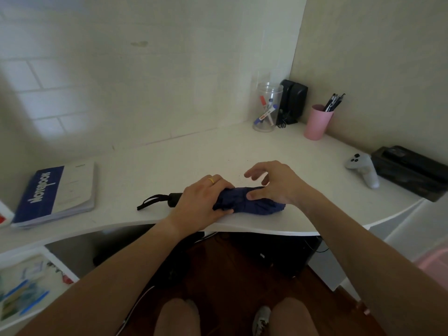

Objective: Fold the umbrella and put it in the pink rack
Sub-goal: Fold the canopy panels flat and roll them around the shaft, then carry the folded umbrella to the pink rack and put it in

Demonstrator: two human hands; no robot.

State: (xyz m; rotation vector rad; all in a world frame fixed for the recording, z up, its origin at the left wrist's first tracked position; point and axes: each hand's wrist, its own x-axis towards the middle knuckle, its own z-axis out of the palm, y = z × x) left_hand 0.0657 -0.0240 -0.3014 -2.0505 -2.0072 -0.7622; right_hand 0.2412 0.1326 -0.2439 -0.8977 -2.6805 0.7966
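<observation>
A navy blue umbrella (257,204), collapsed into a short bundle, lies on the white desk (194,154) near its front edge. Its black handle (175,199) and wrist strap stick out to the left. My left hand (202,202) grips the bundle just right of the handle, fingers curled over the fabric. Over the bundle's right half is my right hand (274,183); its thumb presses on the fabric and its fingers are lifted and spread above. A blurred pink shape (434,263) shows low at the right edge, beyond my right forearm; whether it is the rack I cannot tell.
A blue and white notebook (58,192) lies at the desk's left. At the back corner stand a clear jar of markers (268,107), black speakers (293,100) and a pink cup of pens (317,123). A white controller (362,167) and a black case (412,170) sit at the right.
</observation>
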